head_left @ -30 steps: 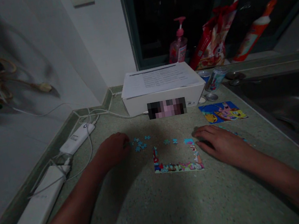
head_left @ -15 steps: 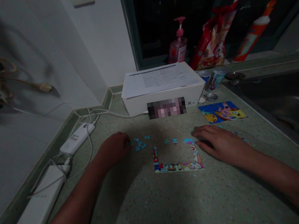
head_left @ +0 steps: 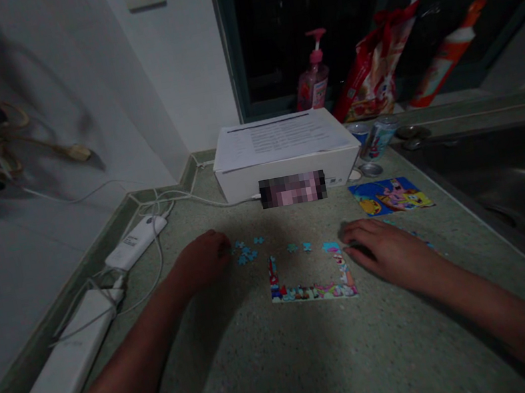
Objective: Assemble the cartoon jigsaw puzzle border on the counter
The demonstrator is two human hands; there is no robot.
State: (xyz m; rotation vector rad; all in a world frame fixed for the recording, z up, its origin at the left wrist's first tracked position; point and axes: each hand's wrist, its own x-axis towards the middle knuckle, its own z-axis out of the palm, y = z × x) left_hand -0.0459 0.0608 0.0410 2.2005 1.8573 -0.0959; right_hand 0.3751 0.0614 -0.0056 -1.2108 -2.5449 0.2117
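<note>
A partly joined jigsaw puzzle (head_left: 314, 293) lies on the counter, its pieces forming a bottom row and two side columns around a bare middle. Just left of a cluster of loose blue puzzle pieces (head_left: 246, 255), my left hand (head_left: 206, 258) rests with its fingers curled inward; whatever they hold, if anything, is hidden. My right hand (head_left: 377, 245) lies by the puzzle's upper right corner, thumb and fingers apart, holding nothing I can see. Two single pieces (head_left: 307, 247) sit above the frame's opening. More pieces (head_left: 420, 239) show partly behind my right hand.
A colourful cartoon picture card (head_left: 389, 196) lies beyond my right hand. A white box (head_left: 288, 171) with papers on top stands at the back. To the right is a metal sink (head_left: 508, 180); at left lie white power strips (head_left: 72, 359) with cables. Cans (head_left: 379, 138) stand beside the box.
Both hands have shifted very slightly to the right. The puzzle and loose pieces look the same.
</note>
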